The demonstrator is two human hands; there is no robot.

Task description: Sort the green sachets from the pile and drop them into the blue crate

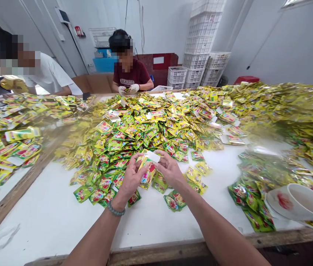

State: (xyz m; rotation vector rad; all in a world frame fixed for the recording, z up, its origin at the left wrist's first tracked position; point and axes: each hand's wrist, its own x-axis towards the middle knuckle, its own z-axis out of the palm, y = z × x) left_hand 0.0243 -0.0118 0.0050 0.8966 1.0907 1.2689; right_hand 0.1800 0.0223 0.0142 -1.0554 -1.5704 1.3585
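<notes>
A small printed carton [147, 173] was held over the near middle of a white tabletop [151, 229], gripped between both hands: the left hand [131, 176], with a braided bracelet [116, 209] at its wrist, closed on the left side, while the right hand [170, 169] pinched near the white flap [153, 156] at the top. Loose green and yellow packets [134, 135] lay just beyond and beneath. To the left, past a wooden strip [20, 184], lay more yellow cartons [23, 133]; to the near right stood a flowered cup [280, 201] beside green packets. Across the table, a co-worker in a maroon shirt [133, 74] handled a packet in gloves [134, 88], with white crates [202, 40] stacked far right.
</notes>
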